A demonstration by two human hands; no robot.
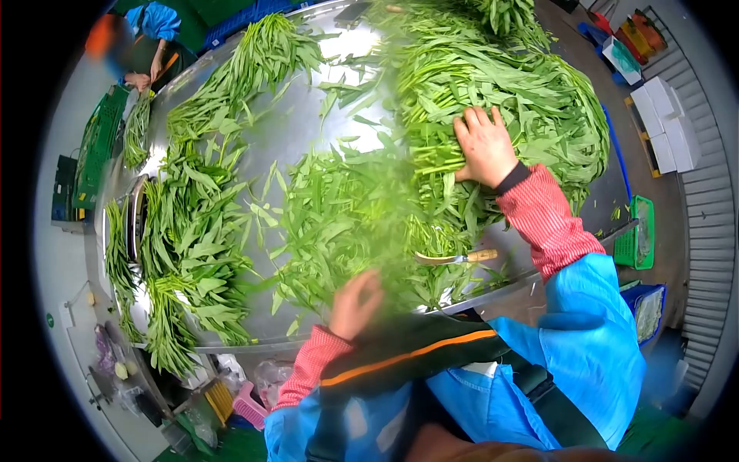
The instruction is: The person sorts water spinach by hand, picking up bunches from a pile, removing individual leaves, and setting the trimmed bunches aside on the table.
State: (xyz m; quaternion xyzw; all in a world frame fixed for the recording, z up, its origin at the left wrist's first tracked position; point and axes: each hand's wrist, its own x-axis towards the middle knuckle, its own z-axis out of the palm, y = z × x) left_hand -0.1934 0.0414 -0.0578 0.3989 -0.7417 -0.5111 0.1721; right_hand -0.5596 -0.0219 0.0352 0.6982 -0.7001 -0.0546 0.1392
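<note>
Leafy green stalks [531,92] form a large heap on the right of the metal table. My right hand [489,150] rests on the left side of this heap, fingers spread over the stalks. Near the table's front edge my left hand [356,304] is blurred, its fingers curled beside loose greens [331,223]; whether it holds anything is hidden. Between the hands and nearer to me lies a curved knife [443,259] with a wooden handle, partly over cut stems. More bundles [196,231] lie along the table's left side.
The metal table [262,165] is round-edged. At the upper left a co-worker [154,38] in blue sleeves handles stems. Green crates [100,146] stand at the left; a green basket [643,231], a blue crate [645,312] and white boxes [663,123] stand at the right.
</note>
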